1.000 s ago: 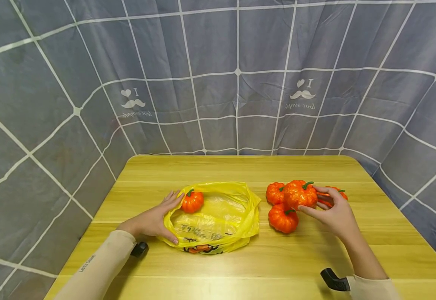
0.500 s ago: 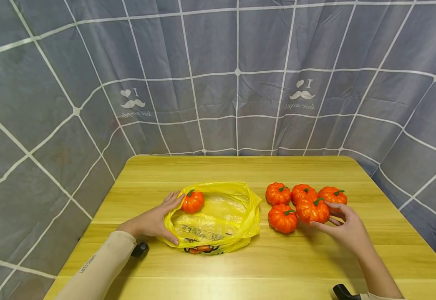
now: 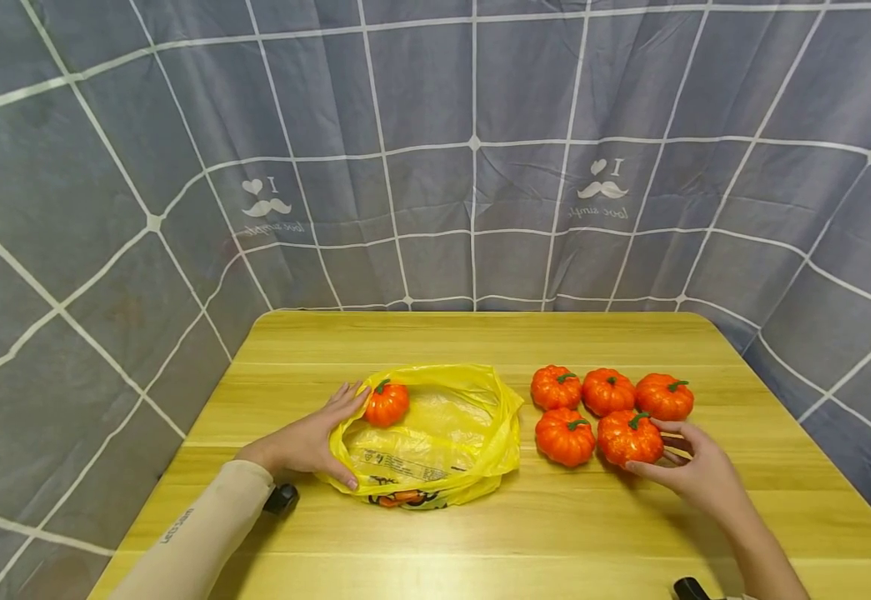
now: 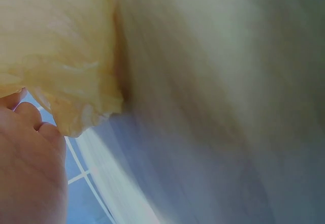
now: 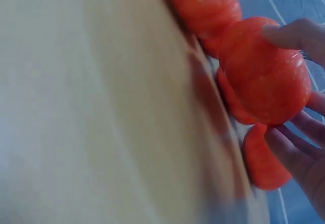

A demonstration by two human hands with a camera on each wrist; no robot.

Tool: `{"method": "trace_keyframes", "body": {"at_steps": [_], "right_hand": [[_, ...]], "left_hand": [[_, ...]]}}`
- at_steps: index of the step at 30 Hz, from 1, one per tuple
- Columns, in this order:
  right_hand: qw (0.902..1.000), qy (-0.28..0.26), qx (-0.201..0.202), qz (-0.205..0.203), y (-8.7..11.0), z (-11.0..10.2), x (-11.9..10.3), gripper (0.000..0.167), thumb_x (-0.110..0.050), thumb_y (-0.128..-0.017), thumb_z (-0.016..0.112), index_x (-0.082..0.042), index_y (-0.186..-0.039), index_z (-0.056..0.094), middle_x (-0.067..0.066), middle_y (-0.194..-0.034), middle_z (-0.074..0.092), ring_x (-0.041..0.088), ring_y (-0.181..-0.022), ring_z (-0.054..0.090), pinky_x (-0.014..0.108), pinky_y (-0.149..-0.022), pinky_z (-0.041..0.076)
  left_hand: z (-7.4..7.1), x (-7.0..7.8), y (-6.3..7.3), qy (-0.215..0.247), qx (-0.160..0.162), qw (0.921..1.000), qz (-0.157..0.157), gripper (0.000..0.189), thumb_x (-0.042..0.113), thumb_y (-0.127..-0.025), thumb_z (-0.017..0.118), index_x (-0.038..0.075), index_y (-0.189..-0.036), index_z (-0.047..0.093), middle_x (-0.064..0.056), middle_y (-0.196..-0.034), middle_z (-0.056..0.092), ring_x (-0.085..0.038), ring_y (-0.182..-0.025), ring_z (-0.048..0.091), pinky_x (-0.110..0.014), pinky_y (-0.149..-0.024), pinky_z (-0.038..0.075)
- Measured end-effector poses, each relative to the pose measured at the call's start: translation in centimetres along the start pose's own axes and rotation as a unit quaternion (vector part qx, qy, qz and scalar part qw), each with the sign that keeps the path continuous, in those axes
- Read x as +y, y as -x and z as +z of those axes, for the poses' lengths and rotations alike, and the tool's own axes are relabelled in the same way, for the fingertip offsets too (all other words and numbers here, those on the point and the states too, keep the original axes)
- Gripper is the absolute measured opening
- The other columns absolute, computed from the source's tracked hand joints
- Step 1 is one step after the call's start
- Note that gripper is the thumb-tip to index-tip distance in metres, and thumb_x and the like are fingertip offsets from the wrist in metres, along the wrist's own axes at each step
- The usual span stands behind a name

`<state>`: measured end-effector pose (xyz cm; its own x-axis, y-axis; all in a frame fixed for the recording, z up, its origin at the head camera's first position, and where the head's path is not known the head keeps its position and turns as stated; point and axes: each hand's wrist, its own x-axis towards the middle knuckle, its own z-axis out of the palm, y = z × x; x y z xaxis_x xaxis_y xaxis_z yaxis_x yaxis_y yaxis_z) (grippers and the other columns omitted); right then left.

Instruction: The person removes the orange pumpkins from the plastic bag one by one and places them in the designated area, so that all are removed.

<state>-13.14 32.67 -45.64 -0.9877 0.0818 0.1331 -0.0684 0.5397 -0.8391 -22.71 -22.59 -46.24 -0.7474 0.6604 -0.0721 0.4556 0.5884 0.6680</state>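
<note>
A yellow plastic bag (image 3: 435,467) lies on the table with its mouth spread wide, and one small orange pumpkin (image 3: 387,404) sits inside at the left. My left hand (image 3: 311,437) holds the bag's left rim, thumb in front and fingers behind; the left wrist view shows bag film (image 4: 76,97) by the curled fingers. My right hand (image 3: 693,467) grips a shiny orange pumpkin (image 3: 628,440) from its right side, thumb and fingers around it. In the right wrist view that gripped pumpkin (image 5: 264,71) looks slightly above the table, close to other pumpkins.
Beside the held pumpkin sits a front pumpkin (image 3: 565,437). Behind are a left pumpkin (image 3: 553,388), a middle pumpkin (image 3: 606,393) and a right pumpkin (image 3: 663,398). A grey checked curtain (image 3: 435,192) surrounds the wooden table (image 3: 465,550) at the back and sides.
My right hand has carried the gripped pumpkin from above the group rightward and down toward the front row, uncovering the back middle pumpkin. The left hand and bag have stayed nearly still.
</note>
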Motion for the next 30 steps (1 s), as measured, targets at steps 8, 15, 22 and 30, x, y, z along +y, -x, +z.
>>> {"method": "trace_keyframes", "body": {"at_steps": [8, 15, 22, 30], "right_hand": [[0.9993, 0.032, -0.017, 0.012, 0.1, 0.4, 0.5, 0.072, -0.015, -0.076, 0.091, 0.01, -0.134, 0.055, 0.035, -0.134, 0.052, 0.046, -0.11, 0.063, 0.033, -0.082, 0.058], [0.9981, 0.06, -0.014, 0.0, -0.2, 0.5, 0.7, 0.076, -0.02, -0.076, 0.091, 0.007, -0.136, 0.053, 0.029, -0.13, 0.059, 0.018, -0.105, 0.064, 0.02, -0.081, 0.054], [0.9982, 0.055, -0.024, 0.005, -0.1, 0.4, 0.8, 0.088, -0.017, -0.077, 0.09, 0.01, -0.144, 0.04, 0.033, -0.132, 0.054, 0.026, -0.11, 0.061, 0.019, -0.08, 0.052], [0.9982, 0.054, 0.017, -0.02, -0.5, -0.2, -1.0, 0.093, -0.014, -0.077, 0.089, 0.014, -0.145, 0.033, 0.035, -0.136, 0.046, 0.05, -0.121, 0.048, 0.005, -0.08, 0.041]], "left_hand": [[0.1, 0.0, -0.1, 0.003, -0.008, 1.0, -0.002, 0.137, 0.05, -0.063, 0.094, 0.015, -0.164, 0.007, -0.009, -0.168, -0.008, -0.032, -0.151, -0.013, -0.066, -0.115, 0.007], [0.2, 0.3, -0.1, 0.008, -0.013, 0.9999, -0.001, 0.137, 0.049, -0.063, 0.094, 0.016, -0.164, 0.007, -0.01, -0.168, -0.009, -0.032, -0.151, -0.014, -0.067, -0.114, 0.006], [0.2, 0.2, -0.2, 0.005, -0.01, 0.9999, -0.008, 0.138, 0.05, -0.062, 0.094, 0.016, -0.164, 0.007, -0.009, -0.168, -0.007, -0.03, -0.151, -0.013, -0.065, -0.115, 0.007], [0.1, 0.2, -0.2, 0.004, -0.003, 0.9999, -0.014, 0.141, 0.051, -0.061, 0.094, 0.016, -0.164, 0.005, -0.009, -0.168, -0.004, -0.03, -0.152, -0.01, -0.064, -0.116, 0.008]]}}
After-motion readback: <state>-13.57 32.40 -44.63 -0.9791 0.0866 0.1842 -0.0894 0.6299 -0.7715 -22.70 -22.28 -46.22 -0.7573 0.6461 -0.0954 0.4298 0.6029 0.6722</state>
